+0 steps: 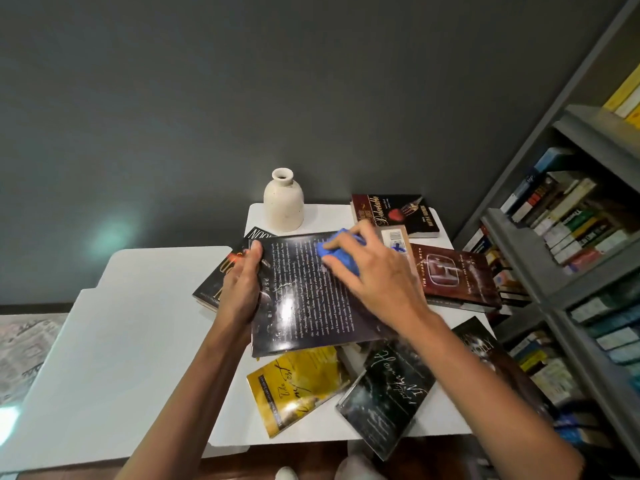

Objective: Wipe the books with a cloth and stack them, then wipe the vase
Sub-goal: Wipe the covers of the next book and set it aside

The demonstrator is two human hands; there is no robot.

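- A dark gray wall (207, 98) fills the view ahead of you, with a pale patch of glare (110, 237) low on its left.
- A white table (121, 341) stands against it below you.
- A gray bookcase (540, 133) rises at your right, its shelved volumes (568, 216) packed tight.
- A patterned rug (24, 348) lies at your far left; wooden floor (294, 455) shows beneath the table's near edge.

cloth (341, 252): bright blue, plain
centre book (311, 299): glossy black, rows of white print
vase (283, 202): cream, faintly speckled (upper centre)
lower book (298, 389): yellow, dark script
right book (457, 271): maroon, pale emblem
table (138, 323): white
wall (207, 98): dark grey
shelf (588, 124): grey, many-coloured spines at right
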